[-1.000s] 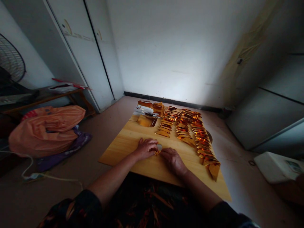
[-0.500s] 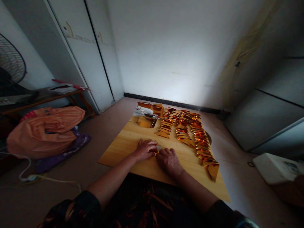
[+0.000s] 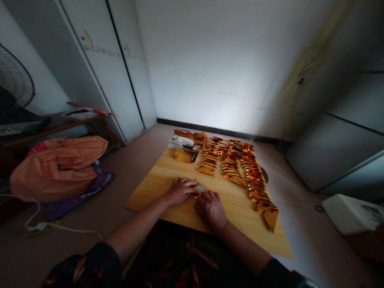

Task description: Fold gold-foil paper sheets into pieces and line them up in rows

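On the wooden board, near its front edge, my two hands meet over a small sheet of gold foil paper (image 3: 200,187) that shows a pale grey patch between them. My left hand (image 3: 181,191) has its fingers closed together on the left side of the paper. Fingers curled, my right hand (image 3: 211,206) presses the right side. Most of the paper is hidden under the fingers. Rows of folded gold foil pieces (image 3: 256,180) stand to the right and behind. A flat gold sheet (image 3: 183,155) lies at the board's left rear.
The wooden board (image 3: 156,188) spans the space before me. At its back are a white packet (image 3: 181,141) and gold bundles (image 3: 199,139). An orange bag (image 3: 57,168) and a cable (image 3: 69,227) lie left on the floor; a white box (image 3: 349,212) stands right.
Both hands stay at the same spot on the board. My right hand has shifted slightly, and the pale patch of the paper shows flatter between the fingers. The view has moved a little.
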Demonstrator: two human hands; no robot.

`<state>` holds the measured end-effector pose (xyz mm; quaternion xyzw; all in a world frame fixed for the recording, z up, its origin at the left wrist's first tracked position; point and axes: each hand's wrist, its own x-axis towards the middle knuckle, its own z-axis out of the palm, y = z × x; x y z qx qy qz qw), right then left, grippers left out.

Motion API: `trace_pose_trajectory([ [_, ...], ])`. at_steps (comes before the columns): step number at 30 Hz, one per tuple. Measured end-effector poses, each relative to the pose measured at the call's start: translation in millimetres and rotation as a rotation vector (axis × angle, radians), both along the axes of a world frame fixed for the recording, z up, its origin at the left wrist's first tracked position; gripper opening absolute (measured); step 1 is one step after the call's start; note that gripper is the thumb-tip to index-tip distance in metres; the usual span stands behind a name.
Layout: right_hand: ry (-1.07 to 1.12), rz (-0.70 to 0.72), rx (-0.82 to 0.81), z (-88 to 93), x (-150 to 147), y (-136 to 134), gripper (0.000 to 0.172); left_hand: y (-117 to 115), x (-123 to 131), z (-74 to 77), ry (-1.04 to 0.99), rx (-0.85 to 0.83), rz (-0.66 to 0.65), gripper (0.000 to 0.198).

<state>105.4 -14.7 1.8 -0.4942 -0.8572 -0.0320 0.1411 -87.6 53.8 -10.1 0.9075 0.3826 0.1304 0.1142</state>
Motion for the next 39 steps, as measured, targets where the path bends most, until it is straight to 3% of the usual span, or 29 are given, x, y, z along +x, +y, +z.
trace_pose_trajectory([
  [6,-0.083,-0.010,-0.020,2.2,14,13,0.018,-2,4,11.6,0.033,0.128,-0.072,0.023],
  [11,-0.135,0.056,-0.077,16.1,36,29,0.020,-1,15,20.4,0.026,0.177,-0.056,0.029],
  [17,-0.163,0.053,-0.094,20.4,36,31,0.020,5,17,11.9,0.014,0.226,-0.060,0.018],
  [24,-0.197,0.029,-0.073,13.7,24,27,0.018,14,8,13.1,-0.044,0.107,-0.100,0.015],
  [32,-0.173,0.024,-0.055,5.2,23,23,0.019,15,8,-0.9,-0.161,0.063,-0.141,0.017],
  [39,-0.244,0.199,-0.054,12.2,34,38,0.017,11,8,-1.7,-0.179,0.067,-0.067,0.015],
])
